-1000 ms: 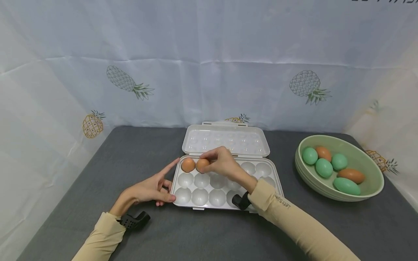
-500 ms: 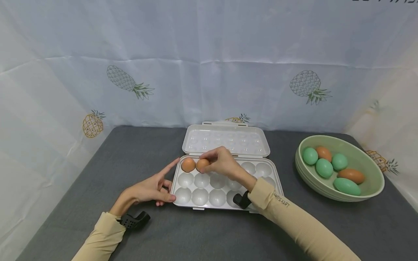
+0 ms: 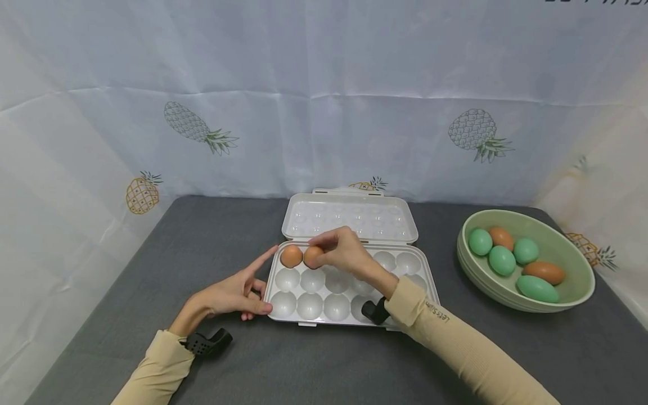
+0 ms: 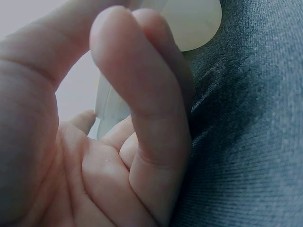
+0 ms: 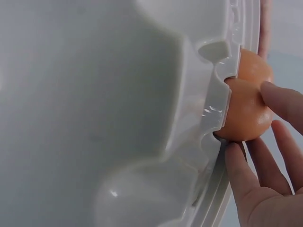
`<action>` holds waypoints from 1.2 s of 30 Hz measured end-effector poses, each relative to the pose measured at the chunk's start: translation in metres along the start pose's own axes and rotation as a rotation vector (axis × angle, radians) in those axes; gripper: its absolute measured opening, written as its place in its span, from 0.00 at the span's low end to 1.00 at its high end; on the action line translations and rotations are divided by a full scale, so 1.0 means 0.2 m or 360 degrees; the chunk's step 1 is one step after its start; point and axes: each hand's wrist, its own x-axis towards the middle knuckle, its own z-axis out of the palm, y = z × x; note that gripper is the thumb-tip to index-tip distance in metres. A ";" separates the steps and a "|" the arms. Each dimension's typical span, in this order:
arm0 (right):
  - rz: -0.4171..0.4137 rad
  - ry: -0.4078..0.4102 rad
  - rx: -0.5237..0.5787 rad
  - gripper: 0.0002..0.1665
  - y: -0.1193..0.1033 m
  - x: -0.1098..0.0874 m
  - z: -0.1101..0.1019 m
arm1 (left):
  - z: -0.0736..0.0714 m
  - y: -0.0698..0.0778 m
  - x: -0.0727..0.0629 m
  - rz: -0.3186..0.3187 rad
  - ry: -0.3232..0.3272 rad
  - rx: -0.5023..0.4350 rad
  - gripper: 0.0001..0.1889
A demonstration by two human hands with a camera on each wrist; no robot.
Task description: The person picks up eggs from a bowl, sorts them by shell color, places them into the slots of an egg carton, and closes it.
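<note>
In the head view my right hand (image 3: 346, 254) pinches a brown egg (image 3: 312, 256) that sits in the back row of the white egg tray (image 3: 298, 322), second pocket from the left. The right wrist view shows thumb and fingertips around this egg (image 5: 246, 111), its lower part down in the pocket. Another brown egg (image 3: 291, 256) occupies the corner pocket beside it. Along the tray's left side, my left hand (image 3: 234, 291) lies with index finger stretched to the back corner and thumb at the front corner. Its other fingers curl loosely, holding nothing.
Behind the tray its lid (image 3: 349, 211) lies folded back on a hinge. To the right stand stacked green bowls (image 3: 577, 270), the top one holding several green and brown eggs. A dark grey cloth (image 3: 324, 365) covers the table, and a pineapple-print curtain (image 3: 314, 140) hangs at the back.
</note>
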 end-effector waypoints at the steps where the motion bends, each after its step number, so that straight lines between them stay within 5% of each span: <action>1: 0.0002 0.0008 0.0003 0.22 0.00 0.00 0.00 | 0.00 0.00 0.00 -0.0001 0.0000 0.0001 0.63; 9: 0.0014 0.0115 0.0071 0.22 -0.06 -0.01 -0.07 | 0.00 0.00 0.00 -0.0005 0.0000 0.0010 0.63; 18: -0.0041 0.0364 0.0372 0.22 -0.14 -0.04 -0.30 | 0.00 0.00 0.00 -0.0005 0.0008 0.0037 0.63; 29: -0.0132 0.0605 0.0384 0.26 -0.06 -0.12 -0.55 | 0.00 -0.01 0.00 -0.0008 0.0017 0.0038 0.63; 36: -0.0263 0.0856 0.0873 0.07 0.01 -0.21 -0.78 | 0.00 -0.01 0.00 -0.0018 0.0022 0.0047 0.64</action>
